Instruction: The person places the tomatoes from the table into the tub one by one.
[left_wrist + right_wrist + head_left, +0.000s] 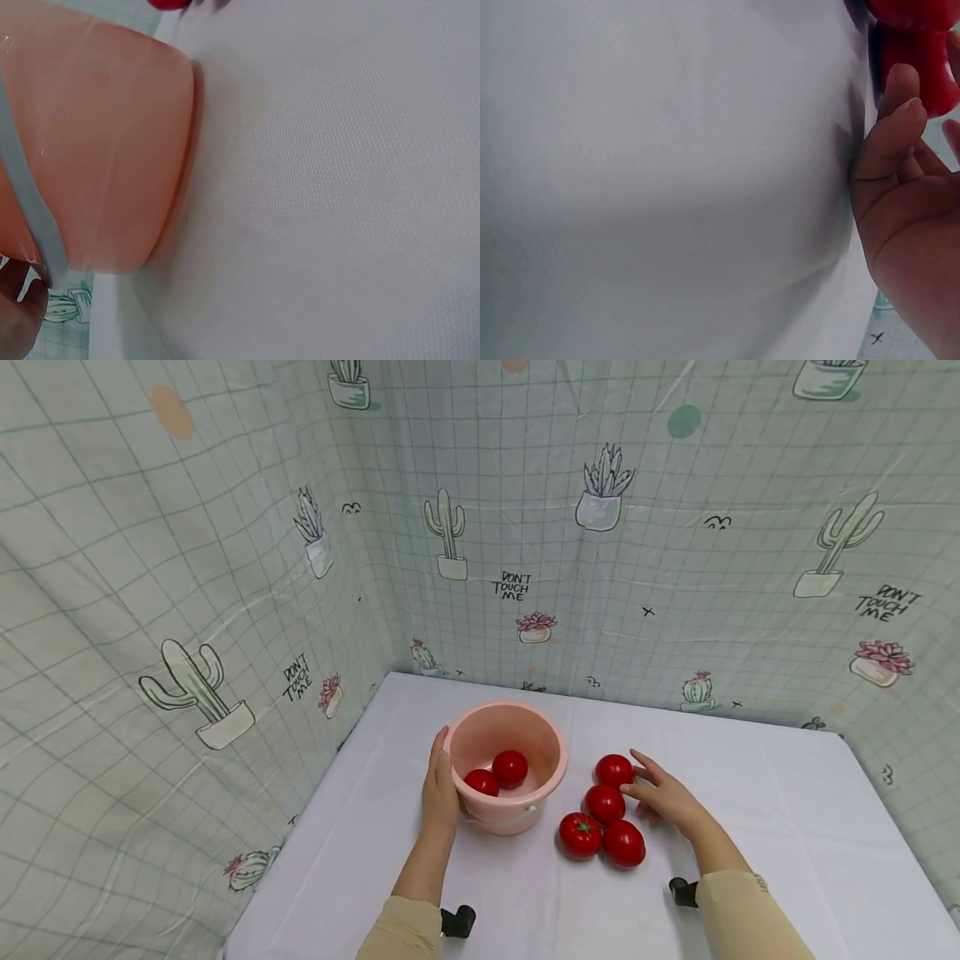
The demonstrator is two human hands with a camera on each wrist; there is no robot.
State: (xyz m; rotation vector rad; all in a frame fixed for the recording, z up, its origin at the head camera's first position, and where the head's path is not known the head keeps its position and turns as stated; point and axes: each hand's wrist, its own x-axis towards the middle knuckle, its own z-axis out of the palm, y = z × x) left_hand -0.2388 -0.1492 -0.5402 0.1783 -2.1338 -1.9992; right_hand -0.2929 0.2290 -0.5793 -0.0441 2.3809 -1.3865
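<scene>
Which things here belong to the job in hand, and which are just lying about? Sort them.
In the job: pink bucket; two tomatoes inside; four tomatoes beside it; left hand; right hand.

Just around it: white tabletop; cactus-print cloth.

A person's tan left sleeve (405,933) shows between six and seven o'clock, the matching right sleeve (750,920) between four and five; a stubby black fitting (461,922) protrudes beside each.

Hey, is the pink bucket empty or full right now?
Neither: two red tomatoes lie inside the pink bucket, with room left above them.
</scene>
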